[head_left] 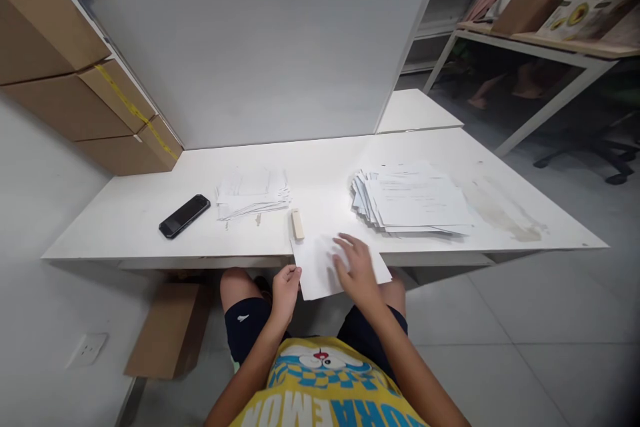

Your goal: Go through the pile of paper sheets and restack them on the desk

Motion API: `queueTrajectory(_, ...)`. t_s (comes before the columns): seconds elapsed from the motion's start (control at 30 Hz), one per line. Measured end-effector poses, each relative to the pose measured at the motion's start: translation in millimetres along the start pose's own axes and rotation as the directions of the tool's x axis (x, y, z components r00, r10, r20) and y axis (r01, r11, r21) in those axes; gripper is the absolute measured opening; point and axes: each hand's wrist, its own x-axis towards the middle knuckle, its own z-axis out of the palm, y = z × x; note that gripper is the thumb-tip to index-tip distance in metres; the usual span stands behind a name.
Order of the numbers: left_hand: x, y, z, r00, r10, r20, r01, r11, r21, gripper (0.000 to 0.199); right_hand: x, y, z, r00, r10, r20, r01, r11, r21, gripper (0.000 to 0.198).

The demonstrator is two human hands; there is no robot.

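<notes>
A white sheet of paper point(317, 270) hangs over the table's front edge above my lap. My left hand point(287, 288) pinches its lower left edge between thumb and fingers. Over the right part of the sheet, my right hand point(356, 270) is spread, fingers slightly bent and a little blurred; whether it touches the paper is unclear. Just beyond the sheet's upper left corner lies a small cream-coloured oblong object point(297, 224). A stack of printed papers point(420, 197) sits to the right, its sheets unevenly fanned. Further left is a lower pile of papers point(253, 194).
A black phone point(185, 216) lies on the white table point(135, 214) at left. Behind stands a large whiteboard point(260, 54), with stacked cardboard boxes point(105, 107) beside it. Another box point(165, 330) is on the floor. At right, a person's feet point(480, 100) show under another desk.
</notes>
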Motion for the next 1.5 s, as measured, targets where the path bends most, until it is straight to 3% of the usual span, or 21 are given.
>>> queueTrajectory(0.1, 4, 4, 5, 1.000, -0.024, 0.000, 0.024, 1.000, 0.010, 0.035, 14, -12, 31, 0.974, -0.152, 0.170, 0.156, 0.988, -0.013, 0.043)
queueTrajectory(0.23, 10, 1, 10, 1.000, -0.018, -0.009, 0.018, 0.999, 0.034, 0.037, 24, -7, 54, 0.943, -0.161, 0.290, 0.221, 0.958, -0.186, 0.049)
queueTrajectory(0.37, 12, 2, 11, 0.999, -0.017, -0.032, 0.018, 0.998, 0.059, 0.035, 32, -12, 53, 0.936, -0.110, 0.335, 0.218, 0.927, -0.306, 0.045)
queueTrajectory(0.53, 11, 6, 10, 0.999, 0.034, -0.009, -0.033, 0.999, 0.033, 0.025, 43, -30, 56, 0.931, -0.024, 0.364, 0.204, 0.861, -0.466, 0.019)
queueTrajectory(0.77, 11, 13, 11, 0.999, 0.041, 0.011, -0.041, 0.998, -0.044, 0.020, 44, -26, 71, 0.923, -0.012, 0.385, 0.220, 0.837, -0.500, 0.015)
queueTrajectory(0.83, 8, 19, 11, 1.000, 0.027, 0.015, -0.026, 0.996, -0.085, 0.020, 44, -24, 67, 0.919, -0.019, 0.393, 0.224, 0.847, -0.482, 0.020)
queueTrajectory(0.93, -1, 24, 7, 0.998, -0.057, 0.036, 0.062, 0.981, -0.183, 0.024, 32, -19, 48, 0.914, -0.077, 0.397, 0.247, 0.884, -0.398, 0.050)
queueTrajectory(1.0, -9, 24, 2, 0.988, -0.143, 0.066, 0.156, 0.945, -0.288, 0.029, 10, -16, 28, 0.908, -0.133, 0.398, 0.272, 0.908, -0.317, 0.066)
queueTrajectory(1.13, -28, 22, -4, 0.945, -0.298, 0.138, 0.328, 0.832, -0.448, 0.035, -52, -5, -9, 0.859, -0.226, 0.460, 0.352, 0.912, -0.210, 0.078)
queueTrajectory(1.23, -40, 29, 2, 0.902, -0.361, 0.239, 0.433, 0.763, -0.480, 0.030, -83, 7, -26, 0.910, -0.233, 0.343, 0.329, 0.909, -0.255, 0.076)
queueTrajectory(1.37, -47, 47, 19, 0.848, -0.346, 0.401, 0.502, 0.767, -0.400, 0.029, -78, 8, -48, 0.951, -0.308, 0.033, 0.304, 0.909, -0.285, 0.064)
queueTrajectory(1.43, -42, 57, 28, 0.857, -0.257, 0.447, 0.422, 0.847, -0.322, 0.031, -65, 6, -62, 0.927, -0.360, -0.108, 0.299, 0.881, -0.368, 0.056)
queueTrajectory(1.5, -26, 71, 34, 0.889, -0.097, 0.448, 0.213, 0.952, -0.218, 0.033, -51, 9, -79, 0.871, -0.445, -0.211, 0.293, 0.812, -0.504, 0.048)
